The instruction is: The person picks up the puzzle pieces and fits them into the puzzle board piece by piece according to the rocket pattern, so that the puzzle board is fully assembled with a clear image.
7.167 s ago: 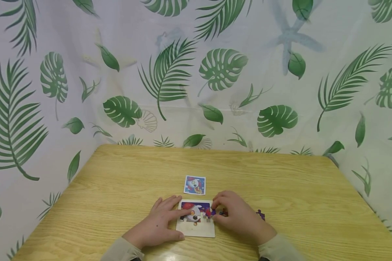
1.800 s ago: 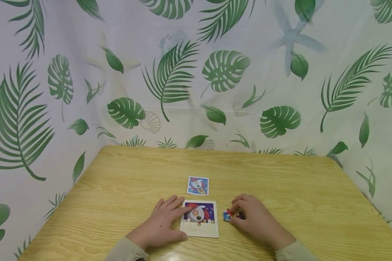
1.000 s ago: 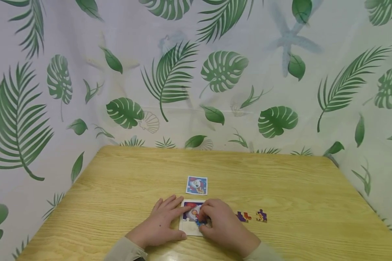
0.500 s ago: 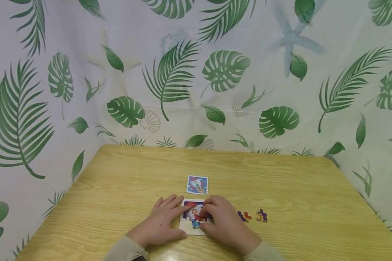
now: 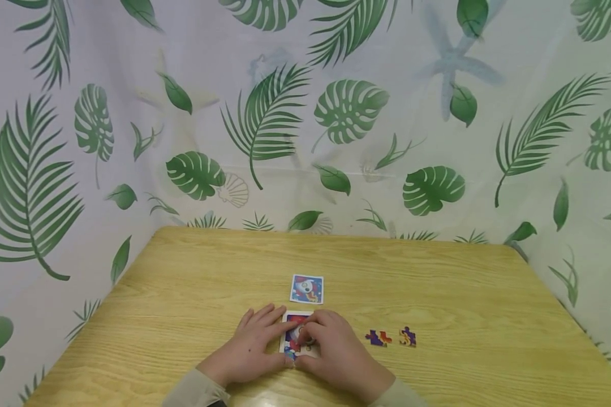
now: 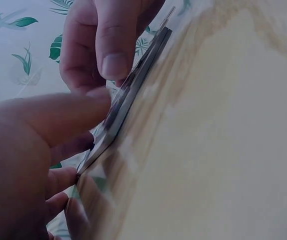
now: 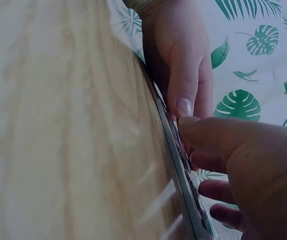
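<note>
Head view, puzzle piece (image 5: pixel 291 353), pinched in right hand (image 5: pixel 337 351)

The puzzle tray (image 5: pixel 297 312) lies on the table (image 5: pixel 209 277), the card (image 5: pixel 307 289) behind it, loose pieces (image 5: pixel 408 337) to the right.

The counter (image 5: pixel 224 265) looks like wood, with fine grain; its surface is smooth and rather glossy, for a bright patch of light shines on its near side and the wrist views show blurred reflections on it. The backdrop sheet (image 5: pixel 290 45) has soft folds and a faint sheen; whether it is cloth or plastic, I cannot tell. The sleeves (image 5: pixel 193 390) appear to be matt cloth. The picture card (image 5: pixel 307 289) looks like smooth printed paper, the loose puzzle pieces (image 5: pixel 408 337) like printed cardboard, and the puzzle tray (image 5: pixel 297 312) has a smooth rim.
</note>
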### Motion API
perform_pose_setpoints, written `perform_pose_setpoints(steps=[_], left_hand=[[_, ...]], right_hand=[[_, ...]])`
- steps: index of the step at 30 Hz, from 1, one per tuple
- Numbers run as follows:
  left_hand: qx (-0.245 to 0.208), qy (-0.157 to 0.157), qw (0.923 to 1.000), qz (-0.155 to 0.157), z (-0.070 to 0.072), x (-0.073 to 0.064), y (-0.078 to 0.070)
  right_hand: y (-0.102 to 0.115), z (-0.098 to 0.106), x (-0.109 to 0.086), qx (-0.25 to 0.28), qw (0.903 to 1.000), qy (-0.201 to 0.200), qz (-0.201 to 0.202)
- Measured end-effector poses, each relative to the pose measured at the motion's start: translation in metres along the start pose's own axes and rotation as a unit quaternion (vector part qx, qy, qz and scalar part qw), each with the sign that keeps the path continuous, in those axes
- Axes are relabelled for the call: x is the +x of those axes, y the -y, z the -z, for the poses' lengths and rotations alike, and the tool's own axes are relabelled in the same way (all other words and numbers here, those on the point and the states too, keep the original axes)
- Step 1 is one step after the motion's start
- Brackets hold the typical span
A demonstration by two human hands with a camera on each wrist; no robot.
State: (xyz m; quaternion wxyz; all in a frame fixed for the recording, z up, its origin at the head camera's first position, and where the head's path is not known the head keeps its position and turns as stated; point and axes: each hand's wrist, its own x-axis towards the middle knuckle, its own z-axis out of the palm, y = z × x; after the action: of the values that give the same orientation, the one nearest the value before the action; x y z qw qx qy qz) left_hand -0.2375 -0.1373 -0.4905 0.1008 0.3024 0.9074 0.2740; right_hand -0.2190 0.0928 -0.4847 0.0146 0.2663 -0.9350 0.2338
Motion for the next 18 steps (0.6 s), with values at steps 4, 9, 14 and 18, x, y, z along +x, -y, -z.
perform_pose_setpoints(steps=[4, 9, 14, 18], left_hand=[[-0.001, -0.007, 1.0, 0.001, -0.0001, 0.0005, -0.0002], [0.001, -0.007, 1.0, 0.007, -0.0004, 0.0017, -0.0014], [0.003, -0.011, 0.9999, 0.008, -0.0006, 0.0021, -0.0018], [0.002, -0.017, 0.9998, 0.008, -0.0016, 0.0022, -0.002]], right_hand=[[-0.0045, -0.0001, -0.0041, 0.026, 0.9995, 0.013, 0.005], [-0.0071, 0.0014, -0.007, 0.028, 0.999, 0.033, 0.014], [-0.0064, 0.0016, -0.0074, 0.02, 0.9987, 0.045, 0.012], [-0.0065, 0.0018, -0.0082, 0.018, 0.9986, 0.048, 0.009]])
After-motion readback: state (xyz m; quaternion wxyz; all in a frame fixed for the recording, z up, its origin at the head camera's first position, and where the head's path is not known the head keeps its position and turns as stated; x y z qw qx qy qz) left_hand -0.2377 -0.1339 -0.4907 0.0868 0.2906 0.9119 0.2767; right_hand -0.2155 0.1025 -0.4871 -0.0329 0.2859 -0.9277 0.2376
